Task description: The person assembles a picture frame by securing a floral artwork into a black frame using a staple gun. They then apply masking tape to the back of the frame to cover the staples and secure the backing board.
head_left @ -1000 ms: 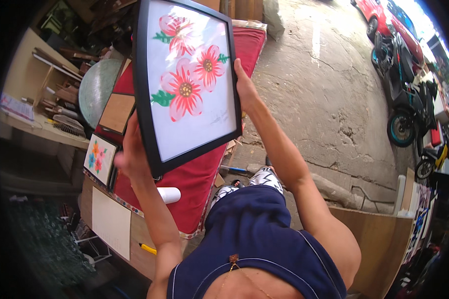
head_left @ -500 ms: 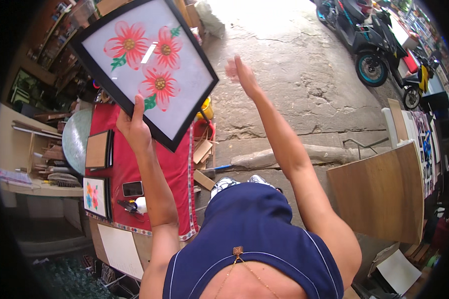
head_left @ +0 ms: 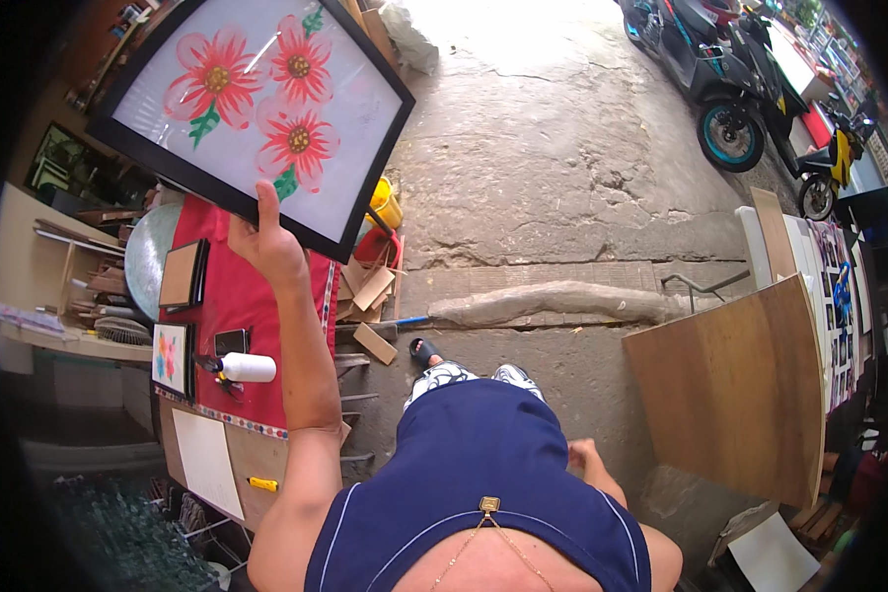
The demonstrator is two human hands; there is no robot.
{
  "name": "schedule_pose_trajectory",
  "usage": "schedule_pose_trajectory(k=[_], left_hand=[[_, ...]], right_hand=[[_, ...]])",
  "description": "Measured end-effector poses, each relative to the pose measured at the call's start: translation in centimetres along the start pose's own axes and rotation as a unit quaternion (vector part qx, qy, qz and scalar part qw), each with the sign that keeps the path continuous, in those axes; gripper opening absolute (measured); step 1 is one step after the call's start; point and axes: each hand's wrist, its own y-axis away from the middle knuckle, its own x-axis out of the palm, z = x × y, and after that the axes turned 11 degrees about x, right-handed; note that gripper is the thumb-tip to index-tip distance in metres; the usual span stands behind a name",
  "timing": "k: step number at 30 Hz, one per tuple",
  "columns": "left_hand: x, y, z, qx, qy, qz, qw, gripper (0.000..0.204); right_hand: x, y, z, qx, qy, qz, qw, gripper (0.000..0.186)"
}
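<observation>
Black edging surrounds the framed painting (head_left: 242,143) of three red-pink flowers, raised at the person's front left and hiding the far end of the red-covered worktop (head_left: 252,291). It tilts, its picture face toward the head camera. The left hand (head_left: 274,242) alone grips it by the lower edge, thumb in front with its tip over the picture face, the other fingers partly hidden. Holding it well, I'd judge, means pressing on the border rather than the face and keeping the wrist firm, since most of the frame reaches beyond the grip. The left forearm points up and away, elbow slightly bent. Well apart, the right hand (head_left: 586,459) is low beside the torso; whether its fingers are curled or loose, I cannot tell. On the worktop, a white bottle (head_left: 249,368) is near a phone (head_left: 231,342).
</observation>
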Motion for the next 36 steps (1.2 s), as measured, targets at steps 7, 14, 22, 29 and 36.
schedule_pose_trajectory(k=[7, 14, 22, 29, 36], left_hand=[[3.3, 3.3, -3.4, -0.017, 0.01, -0.001, 1.0, 0.021], [5.0, 5.5, -5.1, -0.045, 0.025, -0.003, 0.999, 0.019], [4.1, 6.9, -7.3, -0.045, 0.023, 0.007, 0.999, 0.017], [3.6, 6.7, -8.7, -0.074, 0.008, 0.006, 0.997, 0.018], [4.1, 6.2, -10.5, -0.134, 0.071, -0.032, 0.988, 0.025]], right_hand=[[-2.2, 1.6, 2.3, -0.098, -0.137, -0.023, 0.985, 0.027], [-2.9, 7.2, 19.4, -0.453, -0.13, -0.152, 0.869, 0.024], [0.2, 17.8, 23.5, -0.547, -0.007, -0.09, 0.832, 0.029], [1.4, 10.0, 17.0, -0.425, 0.055, -0.012, 0.904, 0.023], [-1.3, 2.9, 7.7, -0.193, -0.028, -0.059, 0.979, 0.023]])
